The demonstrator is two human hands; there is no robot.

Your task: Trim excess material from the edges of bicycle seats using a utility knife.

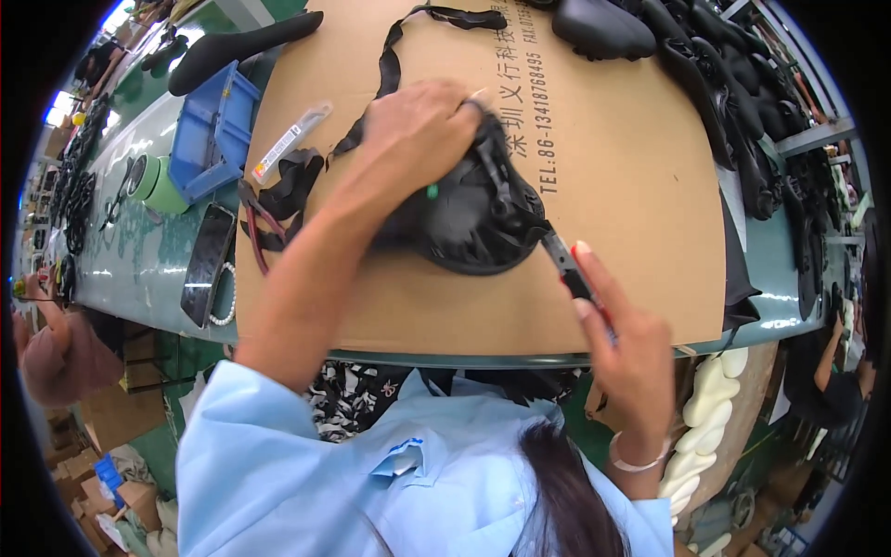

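A black bicycle saddle (464, 218) lies upside down on the cardboard, its glossy black cover gathered in folds around the rim. My left hand (422, 130), somewhat blurred, is closed on the saddle cover at its far edge. A small green spot shows beside my left wrist. In my right hand (622, 339) is a hand tool (568, 267) with a grey metal head and a red-and-black handle. The tool's head touches the cover at the saddle's right edge; its tip is hidden in the folds. A black strap (390, 65) curls across the cardboard beyond my left hand.
Red-handled pliers (258, 223), black strips and a clear packet (290, 144) lie at the cardboard's left edge. Further left are a phone (206, 269), a blue bin (209, 135) and a green tape roll (153, 181). Black saddles (608, 26) are piled at the back right.
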